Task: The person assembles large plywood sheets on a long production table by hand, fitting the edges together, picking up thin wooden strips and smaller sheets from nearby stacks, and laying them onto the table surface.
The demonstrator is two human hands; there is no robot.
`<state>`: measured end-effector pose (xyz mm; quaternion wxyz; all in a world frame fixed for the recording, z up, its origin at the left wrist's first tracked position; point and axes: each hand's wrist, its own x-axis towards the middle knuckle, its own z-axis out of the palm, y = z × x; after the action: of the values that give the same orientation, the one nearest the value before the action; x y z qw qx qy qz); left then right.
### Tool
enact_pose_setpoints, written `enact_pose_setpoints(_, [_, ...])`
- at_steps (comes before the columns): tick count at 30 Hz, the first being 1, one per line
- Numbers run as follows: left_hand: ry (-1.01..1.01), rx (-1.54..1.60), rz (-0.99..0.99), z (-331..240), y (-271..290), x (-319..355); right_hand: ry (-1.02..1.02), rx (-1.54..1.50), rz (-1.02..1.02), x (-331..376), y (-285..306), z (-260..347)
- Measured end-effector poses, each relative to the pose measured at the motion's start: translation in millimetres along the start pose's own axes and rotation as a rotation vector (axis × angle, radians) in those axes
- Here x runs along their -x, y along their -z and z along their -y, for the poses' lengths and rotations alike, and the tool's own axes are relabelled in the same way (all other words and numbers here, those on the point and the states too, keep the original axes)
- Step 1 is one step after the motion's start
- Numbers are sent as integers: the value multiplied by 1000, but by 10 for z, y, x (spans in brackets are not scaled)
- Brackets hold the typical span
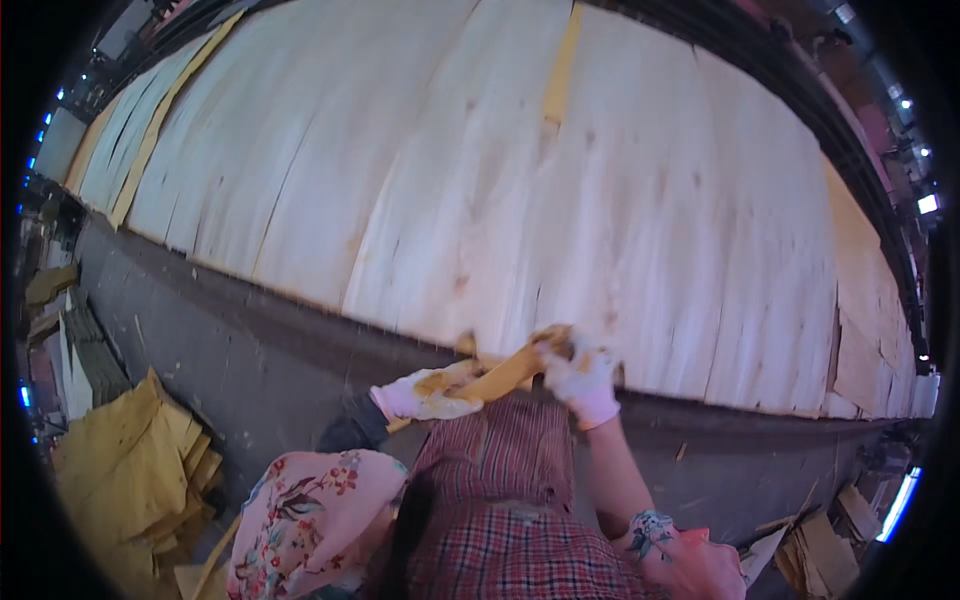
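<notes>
At the near edge of a long bed of pale wood veneer sheets [440, 220], both my hands are on a narrow yellowish-brown veneer strip [508, 373]. My left hand [435, 392], in a white glove stained yellow, is closed around the strip's lower left end. My right hand [585, 382], gloved the same way, grips its upper right end. Motion smears the right fingers and that end of the strip. The strip slants up to the right in front of my checked apron [500, 455].
Two yellow strips lie across the sheets, one far left [165, 125] and one at the top [563, 70]. A stack of yellowish veneer pieces [125, 470] stands on the dark floor [270, 360] at lower left. More scraps [825, 550] lie at lower right.
</notes>
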<state>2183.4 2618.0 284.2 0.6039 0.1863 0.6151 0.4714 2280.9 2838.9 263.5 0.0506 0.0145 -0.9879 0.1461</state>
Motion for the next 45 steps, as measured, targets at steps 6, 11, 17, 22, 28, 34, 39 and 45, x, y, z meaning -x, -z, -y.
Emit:
enact_pose_setpoints(6, [35,285,182,499,-1083,288,-477,-717,-107,860,10,28])
enact_pose_setpoints(11, [-546,-403,82,710,-1495,257,-814,-1625,-54,1271,-87,137])
enact_pose_setpoints(17, [-574,-317,117,549,-1417,334,-1064,-1888,-119,1502,-658,464])
enact_pose_setpoints(22, [-223,271,-418,755,-527,699,-1129,-1446,-740,1033,-546,594])
enact_pose_setpoints(28, [-44,229,-185,709,280,926,-1083,-1257,-192,351,-764,1683])
enact_pose_setpoints(34, [14,327,179,567,641,1082,-1087,-1496,-149,-21,-502,1753])
enact_pose_setpoints(39, [-215,133,389,88,539,902,-1191,-2316,-84,-208,-723,1991])
enact_pose_setpoints(45, [-66,67,-146,61,897,722,-1149,-1158,-313,-397,-482,1411])
